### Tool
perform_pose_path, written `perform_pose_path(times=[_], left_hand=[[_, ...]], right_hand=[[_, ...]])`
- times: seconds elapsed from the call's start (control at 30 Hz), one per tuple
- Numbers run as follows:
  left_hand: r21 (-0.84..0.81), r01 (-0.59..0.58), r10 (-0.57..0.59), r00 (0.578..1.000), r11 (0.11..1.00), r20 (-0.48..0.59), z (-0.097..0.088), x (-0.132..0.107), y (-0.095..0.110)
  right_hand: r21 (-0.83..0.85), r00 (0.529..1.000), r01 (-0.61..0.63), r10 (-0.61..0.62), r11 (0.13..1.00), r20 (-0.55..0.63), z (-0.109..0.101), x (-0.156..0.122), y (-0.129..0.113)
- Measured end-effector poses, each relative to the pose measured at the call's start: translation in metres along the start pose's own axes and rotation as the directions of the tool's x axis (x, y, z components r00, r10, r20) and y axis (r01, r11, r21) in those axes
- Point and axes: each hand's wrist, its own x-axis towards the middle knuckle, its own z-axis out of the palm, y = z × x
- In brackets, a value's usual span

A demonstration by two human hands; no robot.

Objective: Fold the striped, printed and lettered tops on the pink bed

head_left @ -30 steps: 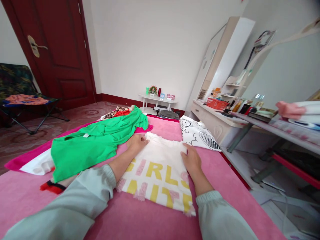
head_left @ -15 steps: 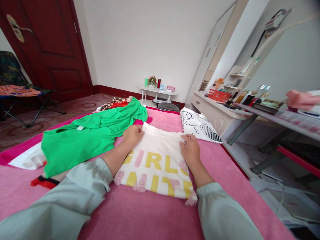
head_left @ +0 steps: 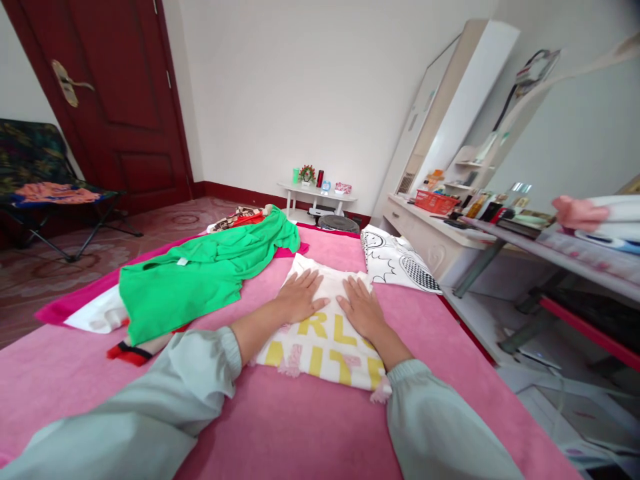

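A white T-shirt (head_left: 325,353) with yellow and pink fringed lettering lies folded on the pink bed cover (head_left: 290,427). My left hand (head_left: 301,297) rests flat on its upper left part, fingers stretched out. On the upper right part my right hand (head_left: 361,305) also lies flat with the fingers spread. Both palms touch the cloth, and they cover some of the letters. To the left is a spread green garment (head_left: 200,280), lying over other clothes. Beyond my right hand sits a folded white garment (head_left: 397,260) with black drawings.
A dressing table (head_left: 420,217) with a red basket (head_left: 436,202) and bottles stands along the right. Nearer is a glass-topped table (head_left: 510,233) bearing folded cloth. A low white table (head_left: 315,191) is at the far wall, and a folding chair (head_left: 55,193) by the door.
Both hands have let go of the T-shirt's upper corners and moved inward, now flat on the cloth. The view has shifted slightly to the left.
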Motion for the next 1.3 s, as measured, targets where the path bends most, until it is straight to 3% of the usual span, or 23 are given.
perform_pose_path(times=[0.1, 0.27, 0.4, 0.57, 0.77, 0.9, 1.07, 1.17, 1.3], left_hand=[[-0.015, -0.007, 0.007, 1.000, 1.000, 0.013, -0.004, -0.016, -0.003], [-0.045, 0.016, -0.017, 0.999, 0.999, -0.027, -0.007, -0.066, -0.005], [0.004, 0.189, -0.187, 0.974, 0.982, -0.128, -0.014, -0.094, 0.006], [0.053, 0.395, -0.365, 0.886, 0.917, -0.287, -0.033, -0.100, 0.012], [-0.101, 0.531, -0.540, 0.837, 0.841, -0.093, -0.043, -0.099, -0.010], [-0.140, 0.490, -0.500, 0.865, 0.860, -0.046, -0.039, -0.101, -0.016], [-0.342, 0.287, -0.357, 0.919, 0.895, -0.164, -0.041, -0.089, -0.005], [-0.510, 0.117, -0.281, 0.925, 0.852, -0.257, -0.047, -0.070, 0.020], [-0.612, -0.090, -0.161, 0.926, 0.785, -0.342, -0.048, -0.046, 0.071]], right_hand=[[-0.018, 1.000, -0.006, 0.006, 1.000, -0.002, -0.003, -0.013, -0.002], [-0.069, 0.997, -0.079, 0.077, 0.995, -0.029, -0.011, -0.051, -0.013], [-0.147, 0.977, -0.177, 0.156, 0.973, -0.142, -0.027, -0.071, -0.027], [-0.103, 0.959, -0.259, 0.244, 0.960, -0.143, -0.047, -0.072, -0.019], [0.043, 0.935, -0.355, 0.355, 0.934, -0.003, -0.047, -0.064, 0.008], [0.104, 0.944, -0.326, 0.330, 0.940, -0.027, -0.046, -0.063, 0.005], [0.223, 0.940, -0.234, 0.279, 0.946, -0.198, -0.043, -0.063, -0.005], [0.424, 0.932, -0.107, 0.239, 0.899, -0.271, -0.040, -0.061, -0.008], [0.677, 0.932, 0.046, 0.213, 0.734, -0.294, -0.040, -0.059, -0.008]])
